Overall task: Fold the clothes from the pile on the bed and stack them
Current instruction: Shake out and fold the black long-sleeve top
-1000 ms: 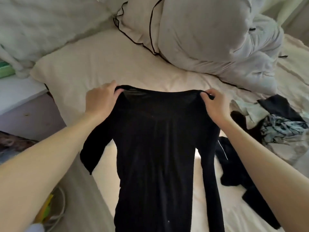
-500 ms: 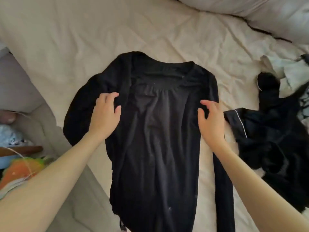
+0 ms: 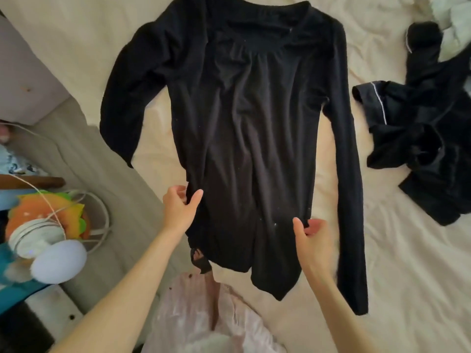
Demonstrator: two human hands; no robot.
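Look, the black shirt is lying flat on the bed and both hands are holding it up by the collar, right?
Not quite. The black shirt does lie flat on the bed, but the hands are at its lower part, not the collar. The head view shows the left hand pinching one side edge and the right hand pinching the other, near the hem.

Both forearms are bare to the picture's lower edge; left hand (image 3: 179, 211) and right hand (image 3: 312, 239) wear nothing. A pale pink garment (image 3: 204, 317) covers the torso between the arms.
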